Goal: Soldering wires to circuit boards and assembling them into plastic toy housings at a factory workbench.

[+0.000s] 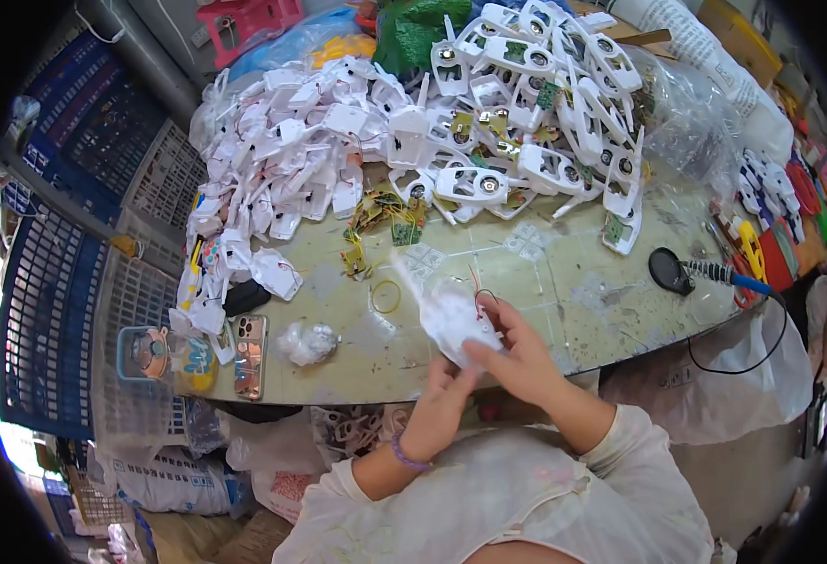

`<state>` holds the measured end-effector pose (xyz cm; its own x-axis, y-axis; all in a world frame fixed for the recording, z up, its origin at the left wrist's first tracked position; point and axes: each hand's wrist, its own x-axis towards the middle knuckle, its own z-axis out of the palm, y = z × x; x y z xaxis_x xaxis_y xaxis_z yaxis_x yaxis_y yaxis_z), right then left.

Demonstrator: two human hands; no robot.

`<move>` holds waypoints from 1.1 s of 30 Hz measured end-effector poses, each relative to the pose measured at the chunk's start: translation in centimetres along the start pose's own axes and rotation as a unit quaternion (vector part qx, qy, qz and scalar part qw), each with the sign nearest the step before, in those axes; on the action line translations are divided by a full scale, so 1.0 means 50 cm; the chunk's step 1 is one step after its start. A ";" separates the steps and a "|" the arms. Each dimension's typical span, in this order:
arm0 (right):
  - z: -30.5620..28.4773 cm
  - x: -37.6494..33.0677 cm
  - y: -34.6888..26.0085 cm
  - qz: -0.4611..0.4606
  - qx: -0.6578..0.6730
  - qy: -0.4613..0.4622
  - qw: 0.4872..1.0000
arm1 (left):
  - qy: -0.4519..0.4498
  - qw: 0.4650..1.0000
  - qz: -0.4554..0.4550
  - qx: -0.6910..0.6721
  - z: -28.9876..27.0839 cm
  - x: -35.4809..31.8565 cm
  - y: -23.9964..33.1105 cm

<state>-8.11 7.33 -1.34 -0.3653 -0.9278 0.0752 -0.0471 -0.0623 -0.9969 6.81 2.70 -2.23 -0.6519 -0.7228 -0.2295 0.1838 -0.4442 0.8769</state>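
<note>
Worktable: pale green top, scuffed and stained, front edge curving round the person. Two heaps along the far edge. Far left corner: jumbled smooth white plastic shells with thin wires. Far edge, centre to right: white plastic frames with oblong cut-outs, round metal-centred parts and green boards; several have slim prongs.

Near the middle of the front edge, both bare hands close together, clamped on one piece. Right hand: thumb over its near end, fingers along the right side. Left hand: gripping the near end from the left, lower down.

Held piece: glossy white plastic casing, raised near the front edge; rounded broad body, narrow stem. Long axis slants, stem pointing at the far left, body toward the person. Stem blurred.

Right edge: blue-handled soldering iron in a coiled metal holder. Front left corner: shiny-backed phone; to its right, crumpled clear plastic bag. Mid-table: yellow-green circuit boards, thin yellow ring. Finest: reddish wires at the casing's right side.
</note>
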 end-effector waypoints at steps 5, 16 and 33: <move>-0.060 0.004 0.036 0.063 -0.026 -0.014 0.998 | -0.286 0.927 -0.082 0.226 -0.052 -0.006 0.071; -0.064 -0.017 0.026 -0.251 -0.378 0.131 0.882 | -0.211 0.715 0.334 0.578 0.045 0.306 0.266; -0.124 -0.048 0.034 -0.302 -0.344 0.155 0.875 | -0.018 0.364 0.646 0.671 0.290 0.736 0.347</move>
<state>-13.08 11.71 -3.07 -0.3110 -0.6504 0.6930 -0.8284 -0.1719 -0.5331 -24.65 -23.95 10.64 -0.6723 0.1485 0.7252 -0.1554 0.9295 -0.3344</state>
